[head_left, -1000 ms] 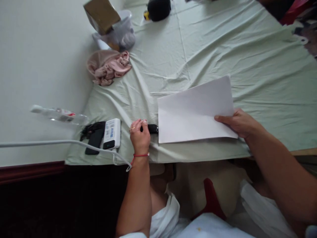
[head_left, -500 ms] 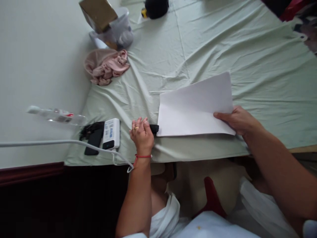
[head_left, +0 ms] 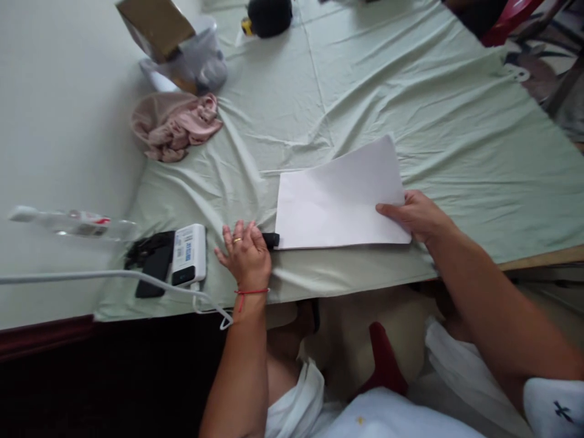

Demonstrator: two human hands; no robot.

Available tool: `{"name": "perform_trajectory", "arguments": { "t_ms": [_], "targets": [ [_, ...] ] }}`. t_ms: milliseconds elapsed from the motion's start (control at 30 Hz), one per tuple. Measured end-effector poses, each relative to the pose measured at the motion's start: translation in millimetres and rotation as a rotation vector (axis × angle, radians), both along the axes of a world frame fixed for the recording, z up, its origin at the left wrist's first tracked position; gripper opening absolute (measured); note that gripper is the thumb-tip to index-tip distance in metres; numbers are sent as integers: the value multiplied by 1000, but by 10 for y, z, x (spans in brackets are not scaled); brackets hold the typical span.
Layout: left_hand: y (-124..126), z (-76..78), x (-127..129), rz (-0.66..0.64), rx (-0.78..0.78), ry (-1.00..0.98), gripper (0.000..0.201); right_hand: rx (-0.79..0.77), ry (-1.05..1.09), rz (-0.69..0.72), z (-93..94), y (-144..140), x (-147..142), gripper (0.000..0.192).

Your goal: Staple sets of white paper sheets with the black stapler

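Two hands are engaged along the near edge of a pale green sheet [head_left: 456, 164]. The right edge of a sheaf of white paper [head_left: 333, 201] is pinched by the right hand [head_left: 413, 216], its thumb laid on top and its fingers mostly hidden beneath; the sheaf is extended leftward from that grip, its far right corner raised. By the sheaf's left edge, near the lower corner, the tip of a black stapler-like tool [head_left: 272, 240] is seen, its rear covered by the left hand [head_left: 246, 252]. That hand is laid palm down, fingers spread rather than wrapped; contact underneath is hidden. Farther left, a white power bank [head_left: 189, 255] is placed beside a black smartphone [head_left: 155, 274], both crossed or neared by a white cable [head_left: 173, 286]. Beyond, a crumpled pink cloth [head_left: 182, 128] is seen.
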State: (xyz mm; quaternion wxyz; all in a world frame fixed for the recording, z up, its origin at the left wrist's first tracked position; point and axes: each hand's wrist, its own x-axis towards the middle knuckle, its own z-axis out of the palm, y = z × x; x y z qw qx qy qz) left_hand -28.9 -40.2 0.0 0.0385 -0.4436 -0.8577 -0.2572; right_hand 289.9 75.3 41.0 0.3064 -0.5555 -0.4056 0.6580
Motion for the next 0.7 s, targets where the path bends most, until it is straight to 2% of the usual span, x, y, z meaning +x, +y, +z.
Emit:
{"name": "perform_trajectory", "arguments": {
  "t_ms": [167,300,367,433,533,600,700],
  "targets": [
    [13,46,-72,52,170,49,38,29,-37,-18,16,24,123,14],
    [-11,165,171,-107,402,78,38,55,-47,-7,75,94,440,19],
    [-29,189,350,-221,475,-1,36,62,-54,-36,122,120,613,23],
    [-41,170,504,-338,539,-191,38,92,-82,-71,162,128,756,26],
    [-33,106,644,-432,559,-633,45,91,-98,-85,190,110,878,28],
    [-7,84,694,-414,490,-897,49,64,-75,-76,184,89,891,30],
    [68,96,754,-349,285,-1179,52,15,-29,-40,146,65,808,32]
  ]
}}
